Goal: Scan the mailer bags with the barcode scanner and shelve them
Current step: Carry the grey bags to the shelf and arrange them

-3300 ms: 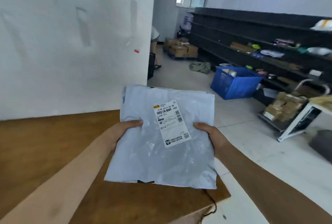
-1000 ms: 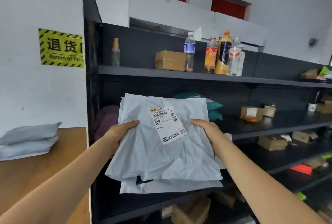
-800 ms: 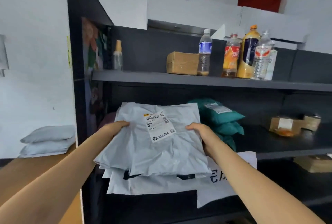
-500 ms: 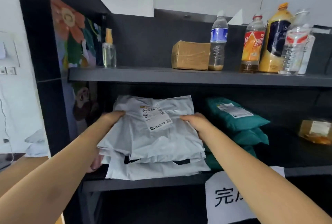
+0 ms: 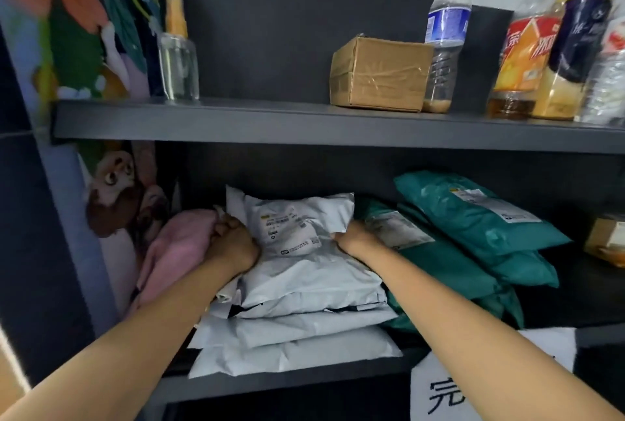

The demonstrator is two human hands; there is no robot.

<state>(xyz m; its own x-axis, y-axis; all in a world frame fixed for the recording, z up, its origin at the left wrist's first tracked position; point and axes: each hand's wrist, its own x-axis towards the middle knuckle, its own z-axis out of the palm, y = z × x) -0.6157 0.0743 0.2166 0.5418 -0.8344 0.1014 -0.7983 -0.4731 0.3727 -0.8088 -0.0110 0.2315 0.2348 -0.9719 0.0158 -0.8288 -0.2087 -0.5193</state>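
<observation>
Both hands grip the top grey mailer bag (image 5: 297,238) by its sides: left hand (image 5: 233,245) fisted on its left edge, right hand (image 5: 351,238) clamped on its right. It lies atop a stack of grey mailers (image 5: 297,336) on the lower shelf (image 5: 270,383), between a pink bundle (image 5: 176,251) and teal mailers (image 5: 473,228).

Pale grey mailer bags (image 5: 304,288) are showing white labels with black print, lying on a dark grey shelf (image 5: 270,383). Teal mailer bags (image 5: 473,228) are sitting beside them, and a pink bundle (image 5: 176,251) against a flower-patterned panel (image 5: 67,15).

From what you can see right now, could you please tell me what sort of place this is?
Probably a parcel depot or pickup point: labelled white mailers and green mailers stacked on dark shelving, beside a taped box.
</observation>
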